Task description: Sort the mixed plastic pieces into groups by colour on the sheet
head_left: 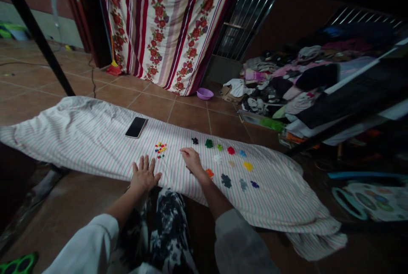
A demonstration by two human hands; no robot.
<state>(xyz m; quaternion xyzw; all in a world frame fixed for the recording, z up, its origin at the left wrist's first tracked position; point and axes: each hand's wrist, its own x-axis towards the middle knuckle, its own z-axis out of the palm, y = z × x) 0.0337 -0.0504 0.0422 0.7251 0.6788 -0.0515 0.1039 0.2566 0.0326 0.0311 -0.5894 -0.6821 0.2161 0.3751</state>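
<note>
My left hand (145,175) lies flat on the striped cloth (105,146), fingers spread, just below a small heap of mixed coloured pieces (161,148). To the right of that heap is my right hand (191,160), thumb and fingers pinched together; whatever they hold, if anything, is too small to make out. Around it lie little piles sorted by colour: black pieces (194,141), dark green pieces (208,143), red pieces (230,150), white pieces (217,159), yellow pieces (248,166), orange pieces (209,173) and dark grey pieces (226,181). My right wrist partly covers the nearest ones.
A phone (136,127) rests on the cloth at the upper left. Beyond the cloth's far edge, a purple basin (204,94) stands on the tiled floor by a floral curtain (165,27). Heaped clothes (287,78) fill the right side. A dark pole (38,32) slants down at left.
</note>
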